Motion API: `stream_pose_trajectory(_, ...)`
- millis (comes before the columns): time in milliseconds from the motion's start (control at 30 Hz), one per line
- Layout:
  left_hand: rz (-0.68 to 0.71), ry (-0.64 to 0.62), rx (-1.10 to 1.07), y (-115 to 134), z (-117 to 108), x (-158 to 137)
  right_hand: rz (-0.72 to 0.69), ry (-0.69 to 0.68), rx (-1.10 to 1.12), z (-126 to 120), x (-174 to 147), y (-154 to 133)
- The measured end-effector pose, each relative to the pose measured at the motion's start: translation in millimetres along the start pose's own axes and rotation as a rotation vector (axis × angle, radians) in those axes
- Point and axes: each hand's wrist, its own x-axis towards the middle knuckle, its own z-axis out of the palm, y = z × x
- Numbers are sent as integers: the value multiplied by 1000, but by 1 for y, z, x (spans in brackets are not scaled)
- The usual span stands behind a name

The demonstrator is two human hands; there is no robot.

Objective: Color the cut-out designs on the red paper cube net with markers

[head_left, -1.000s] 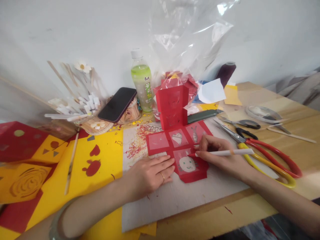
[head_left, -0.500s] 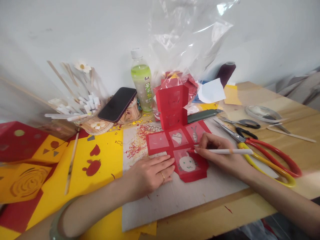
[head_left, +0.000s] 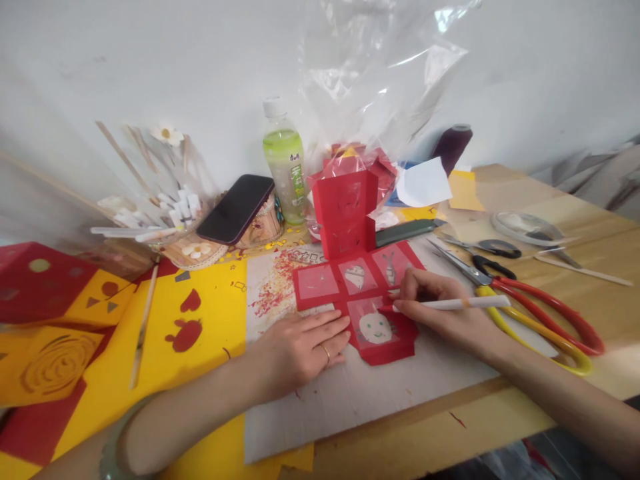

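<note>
A red paper box cutout (head_left: 367, 293) lies unfolded on a grey board (head_left: 320, 413), its far panels standing upright. Clear film covers its windows, and the nearest one shows a white rabbit face (head_left: 375, 329) with green eyes. My left hand (head_left: 305, 350) rests flat, fingers stretched out, at the left edge of the red paper. Between the fingertips of my right hand (head_left: 433, 303) is a white marker pen (head_left: 463, 303). The pen's red tip points left, near the rabbit's ears.
Large scissors with red and yellow handles (head_left: 550, 313) lie at the right, near smaller black scissors (head_left: 500, 248). Behind stand a green drink bottle (head_left: 285, 163) and a phone (head_left: 237, 208). Yellow paper (head_left: 165, 393) covers the left side, with red and yellow paper boxes (head_left: 45, 287) beyond it.
My right hand and the marker pen have shifted very slightly to the right. My left hand stays in place on the paper.
</note>
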Motion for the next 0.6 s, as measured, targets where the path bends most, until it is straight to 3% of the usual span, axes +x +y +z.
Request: stream_pose_trajectory(600, 0, 23, -3, 1, 1, 0, -3, 10, -11, -1, 0, 0)
